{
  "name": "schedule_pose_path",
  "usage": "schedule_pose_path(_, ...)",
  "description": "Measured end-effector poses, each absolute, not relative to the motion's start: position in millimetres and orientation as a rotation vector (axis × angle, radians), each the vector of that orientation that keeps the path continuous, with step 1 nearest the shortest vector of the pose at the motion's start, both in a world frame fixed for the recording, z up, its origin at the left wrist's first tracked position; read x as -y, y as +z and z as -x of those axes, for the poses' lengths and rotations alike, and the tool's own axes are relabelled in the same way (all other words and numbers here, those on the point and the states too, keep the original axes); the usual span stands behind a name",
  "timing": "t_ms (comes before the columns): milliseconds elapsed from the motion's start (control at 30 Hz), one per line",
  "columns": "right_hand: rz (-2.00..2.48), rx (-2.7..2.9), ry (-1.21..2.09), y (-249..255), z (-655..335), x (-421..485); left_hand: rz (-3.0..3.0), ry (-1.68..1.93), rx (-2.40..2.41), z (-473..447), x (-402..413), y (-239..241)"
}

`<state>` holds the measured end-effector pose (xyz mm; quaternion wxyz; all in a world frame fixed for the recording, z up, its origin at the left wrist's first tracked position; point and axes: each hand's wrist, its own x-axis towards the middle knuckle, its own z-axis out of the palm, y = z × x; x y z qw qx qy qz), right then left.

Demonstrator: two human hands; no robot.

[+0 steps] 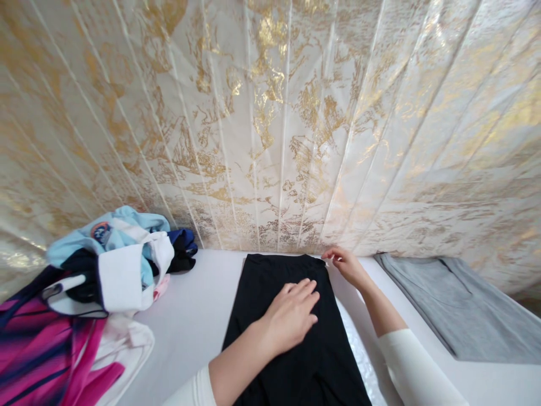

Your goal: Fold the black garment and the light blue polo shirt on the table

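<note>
A black garment (291,338), trousers or a skirt, lies spread flat with its waistband at the far end. Its near end runs out of the picture. My left hand (291,316) rests palm down on the upper part of the cloth, fingers stretched out. At the far right corner of the waistband is my right hand (344,265), its fingers bent and closed on the edge of the cloth. The exact grip of those fingertips is small and partly hidden.
On the left is a heap of crumpled clothes (122,231) in light blue, white, navy and pink. A folded grey garment (469,310) lies on the right. All sit on a white surface (190,316). Behind it rises a white and gold patterned curtain (262,124).
</note>
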<state>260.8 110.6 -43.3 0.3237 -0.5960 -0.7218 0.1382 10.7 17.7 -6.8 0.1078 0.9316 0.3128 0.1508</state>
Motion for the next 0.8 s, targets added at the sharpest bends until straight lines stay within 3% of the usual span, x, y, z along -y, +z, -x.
schedule_pose_path(333, 1.632, 2.005, 0.225, -50.2, -251.9, -120.3, -2.679, 0.232, -0.798, -12.9, -6.5, -29.0)
schedule_pose_path(800, 1.703, 1.955, 0.106, -34.1, -240.0, -101.2, -2.630, 0.211, -0.979, -6.0, -10.8, -21.5)
